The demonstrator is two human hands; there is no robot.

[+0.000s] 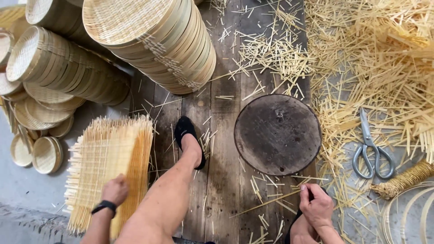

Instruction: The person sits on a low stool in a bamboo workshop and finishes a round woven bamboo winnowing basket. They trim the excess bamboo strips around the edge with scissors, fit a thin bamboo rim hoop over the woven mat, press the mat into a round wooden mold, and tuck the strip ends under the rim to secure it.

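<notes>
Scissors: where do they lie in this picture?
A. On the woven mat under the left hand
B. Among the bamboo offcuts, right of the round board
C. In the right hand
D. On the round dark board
B: the scissors lie on scattered bamboo offcuts, right of the round dark board, untouched by either hand.

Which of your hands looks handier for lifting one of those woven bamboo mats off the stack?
Left, probably. The left hand already rests on the near edge of the woven mat stack. The right hand is across the planks, beyond the leg, fingers closed near loose bamboo strips.
</notes>
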